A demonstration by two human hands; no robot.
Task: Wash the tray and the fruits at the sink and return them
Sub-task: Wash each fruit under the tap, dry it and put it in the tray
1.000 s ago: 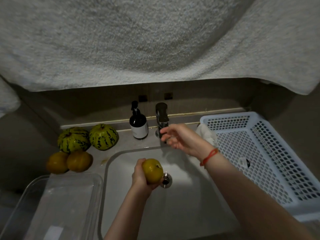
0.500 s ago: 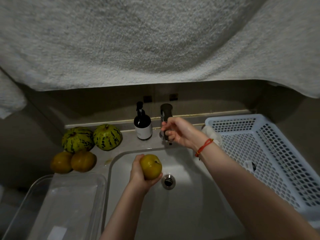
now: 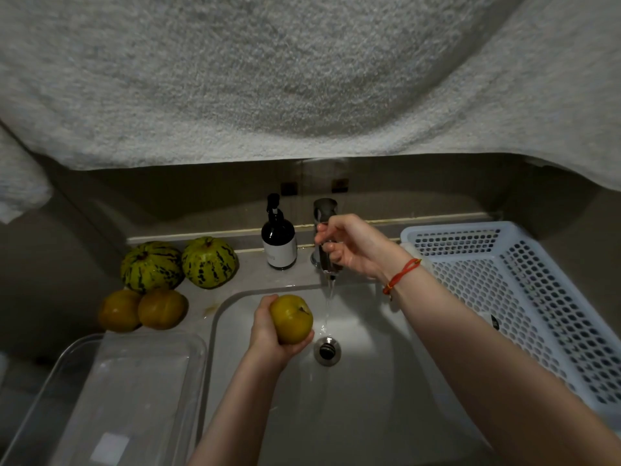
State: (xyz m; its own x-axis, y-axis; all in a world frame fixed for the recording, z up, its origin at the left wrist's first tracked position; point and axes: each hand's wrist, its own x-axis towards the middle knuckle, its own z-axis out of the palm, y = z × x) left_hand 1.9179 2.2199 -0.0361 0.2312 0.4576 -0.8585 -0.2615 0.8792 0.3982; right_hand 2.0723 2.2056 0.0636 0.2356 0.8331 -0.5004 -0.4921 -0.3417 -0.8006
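My left hand (image 3: 268,331) grips a round yellow fruit (image 3: 291,318) over the white sink (image 3: 369,415), just left of a thin stream of water (image 3: 327,307). My right hand (image 3: 353,245) is curled round the metal tap (image 3: 324,230) at the sink's back edge. Two striped green melons (image 3: 151,265) (image 3: 210,262) and two orange fruits (image 3: 119,311) (image 3: 163,309) lie on the counter to the left. A clear plastic tray (image 3: 111,391) stands at the lower left beside the sink.
A dark soap bottle (image 3: 279,242) stands left of the tap. A white perforated basket (image 3: 524,297) sits right of the sink. A pale towel (image 3: 302,72) hangs overhead across the top of the view. The drain (image 3: 326,350) lies under the stream.
My right hand reached to the tap and closed on it, and water now runs. My left hand lifted the yellow fruit slightly toward the stream.
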